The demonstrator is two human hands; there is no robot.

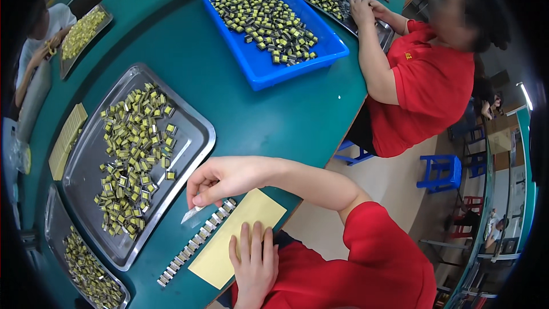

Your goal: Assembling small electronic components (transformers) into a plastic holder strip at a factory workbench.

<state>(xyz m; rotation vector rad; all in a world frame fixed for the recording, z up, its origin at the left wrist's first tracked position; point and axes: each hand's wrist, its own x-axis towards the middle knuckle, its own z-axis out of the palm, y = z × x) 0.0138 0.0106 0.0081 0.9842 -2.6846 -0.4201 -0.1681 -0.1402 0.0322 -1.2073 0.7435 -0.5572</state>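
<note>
My left hand (pixel 254 260) lies with its fingers stretched flat on a yellow card (pixel 243 237) near the table's edge. Beside the card, a straight row of small silver and dark block-shaped components (pixel 197 241) runs slantwise across the green table. My right hand (pixel 220 180) hovers over the row's far end, thumb and fingers pinched on a small pale translucent strip (pixel 191 213). What the strip is made of cannot be made out. Left of the row, a metal tray (pixel 189 154) holds a heap of loose yellow-and-silver components (pixel 134 160).
A blue plastic bin (pixel 257 77) of similar components stands at the far side. Another metal tray (pixel 54 217) is at lower left, near a stack of yellow cards (pixel 67 140). A co-worker in red (pixel 429 86) handles parts at the right; another person (pixel 43 40) sits far left.
</note>
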